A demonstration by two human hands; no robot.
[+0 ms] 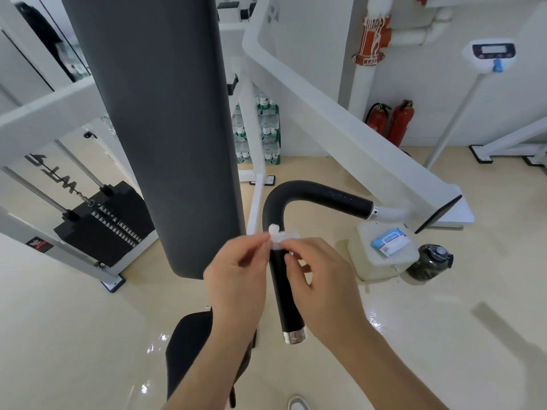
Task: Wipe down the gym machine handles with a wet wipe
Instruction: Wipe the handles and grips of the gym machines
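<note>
Two hands: you are raising your left hand (236,276) and right hand (322,279) in the near centre, one on each side of the black handle (285,294).
Left fingers: thumb and forefinger are pinching the left end of the wet wipe (279,235); the other fingers are curling loosely underneath.
Right fingers: thumb and fingertips are pinching the wipe's right end, with the lower fingers bending in beside the handle.
Wet wipe: a small bunched white wad is lying across the front of the handle, just below its bend and between your two pinches.
Handle: the black grip is running left from a white arm at the right, curving over and coming down toward you, ending in a chrome cap (294,336).
Wipe pack: a blue-and-white pack (390,242) is resting on a pale box (381,267) on the floor to the right, with a dark jug (429,261) touching the box's right side.
Machine: a tall grey back pad (165,128) is standing left of the handle, and a black weight stack (103,223) is sitting further left.
Far wall: two red fire extinguishers (399,122) are standing at the far right.
</note>
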